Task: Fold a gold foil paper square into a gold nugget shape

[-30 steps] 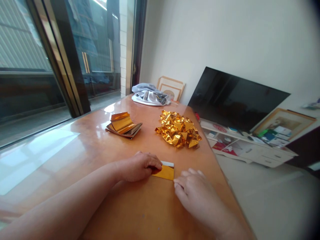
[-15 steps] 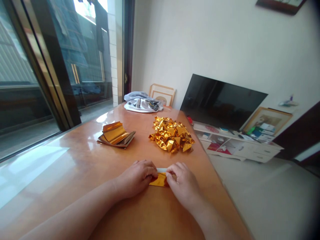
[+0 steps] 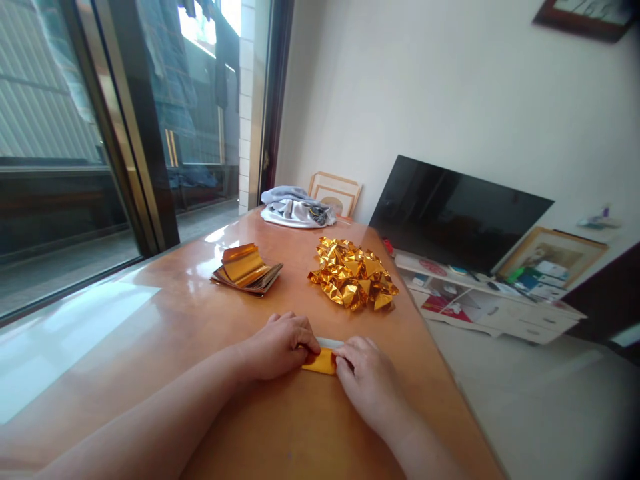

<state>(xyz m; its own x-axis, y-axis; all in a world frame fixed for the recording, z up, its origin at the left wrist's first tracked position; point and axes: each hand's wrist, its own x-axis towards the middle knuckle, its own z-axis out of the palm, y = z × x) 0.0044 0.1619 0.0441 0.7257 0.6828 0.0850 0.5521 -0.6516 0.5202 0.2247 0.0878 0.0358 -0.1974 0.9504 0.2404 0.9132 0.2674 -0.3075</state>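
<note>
1. Glossy orange-brown table (image 3: 290,427), daylight (image 3: 85,347) reflecting along its left edge.
2. Dark-framed glass door (image 3: 155,220) beyond that edge.
3. White wall (image 3: 425,80) behind the far edge.
4. Past the right edge, black rectangular television (image 3: 460,213), low white cabinet (image 3: 533,320), pale floor (image 3: 525,407).

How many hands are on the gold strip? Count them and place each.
2: left hand at the left end of the strip, right hand at its right end.
</note>
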